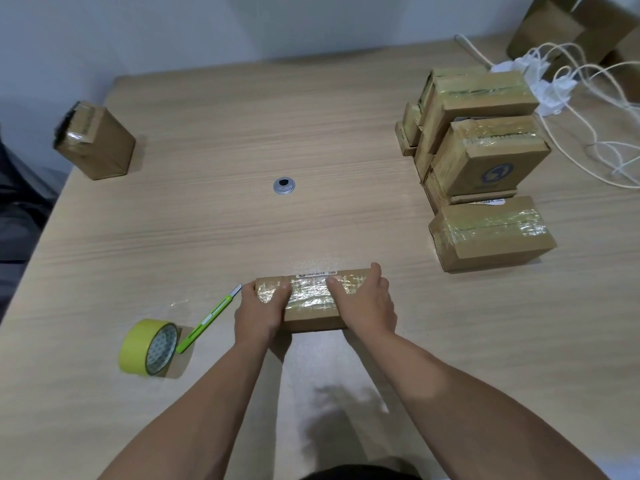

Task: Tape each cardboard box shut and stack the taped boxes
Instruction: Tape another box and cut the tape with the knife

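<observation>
While both hands press down on it, the small brown cardboard box (313, 318) sits on the pale wood-grain counter (194, 230) at six o'clock. The left hand (258, 315) and right hand (367, 303) lie open, fingers fairly straight across the shiny yellowish tape. A narrow white label strip (315, 273) runs along its far edge, print too small to read. At eight o'clock from the box stands a yellow roll of packing tape (147, 348) on edge. A green plastic utility knife (207, 322) lies touching it, blade out. A round silver cable grommet (284, 186) is at twelve o'clock. At two o'clock rises the stack of taped brown boxes (474, 233). One carries a round blue logo (497, 173), unreadable. A lone taped brown box (104, 147) stands at ten o'clock. White chargers and cables (554, 84) tangle beyond the stack.
</observation>
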Demonstrator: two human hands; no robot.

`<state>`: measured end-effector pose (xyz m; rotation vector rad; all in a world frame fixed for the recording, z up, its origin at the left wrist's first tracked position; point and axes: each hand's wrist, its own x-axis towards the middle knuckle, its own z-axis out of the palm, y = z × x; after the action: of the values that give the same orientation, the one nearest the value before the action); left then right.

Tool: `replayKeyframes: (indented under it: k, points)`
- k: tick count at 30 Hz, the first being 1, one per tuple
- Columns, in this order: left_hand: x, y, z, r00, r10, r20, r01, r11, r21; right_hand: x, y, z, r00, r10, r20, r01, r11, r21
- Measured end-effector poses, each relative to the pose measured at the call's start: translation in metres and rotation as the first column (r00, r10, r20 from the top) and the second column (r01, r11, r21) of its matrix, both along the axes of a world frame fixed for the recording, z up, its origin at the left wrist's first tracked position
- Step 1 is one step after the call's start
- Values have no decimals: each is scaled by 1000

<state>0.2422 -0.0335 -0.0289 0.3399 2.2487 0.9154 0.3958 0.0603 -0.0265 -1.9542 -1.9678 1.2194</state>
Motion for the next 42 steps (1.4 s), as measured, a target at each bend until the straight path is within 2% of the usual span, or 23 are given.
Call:
replayKeyframes:
  k: [3, 10, 14, 23, 26, 29, 31, 33, 37, 39, 42]
  points:
    - [9, 6, -3, 997, 3, -75, -6, 999, -41, 0, -4, -6, 1000, -5, 12, 4, 999, 45]
    - [3, 1, -14, 996, 60, -70, -57, 997, 47, 2, -4, -12, 997, -30, -74, 34, 998, 60]
    - [-2, -1, -16, 994, 81, -70, -75, 994, 79, 3, -1, -16, 982, -117, -151, 125, 991, 47]
    - [-4, -4, -17, 980, 196, 37, -199, 971, 131, 12, 2, -17, 902, -295, -314, 293, 955, -54]
    - [-7, -5, -14, 981, 178, 77, -189, 969, 160, 19, 2, -16, 876, -310, -369, 299, 950, -88]
    - [-9, -8, -12, 983, 182, 13, -182, 973, 140, 26, 0, -13, 837, -328, -439, 288, 945, -157]
    - [-9, -12, -11, 981, 192, -24, -186, 971, 153, 28, 1, -11, 794, -405, -454, 318, 912, -257]
    - [-7, -16, -12, 983, 185, -13, -179, 967, 182, 32, 4, -17, 739, -486, -466, 311, 861, -403]
    - [-1, -18, -11, 990, 136, 20, -138, 974, 181, 34, 5, 0, 619, -613, -490, 184, 721, -668]
    - [4, -18, -6, 996, 79, -45, -73, 990, 123, 31, 8, 6, 574, -642, -508, 135, 686, -715]
    - [8, -13, -2, 997, 4, -76, 1, 998, 70, 19, 14, 25, 568, -600, -563, 104, 731, -674]
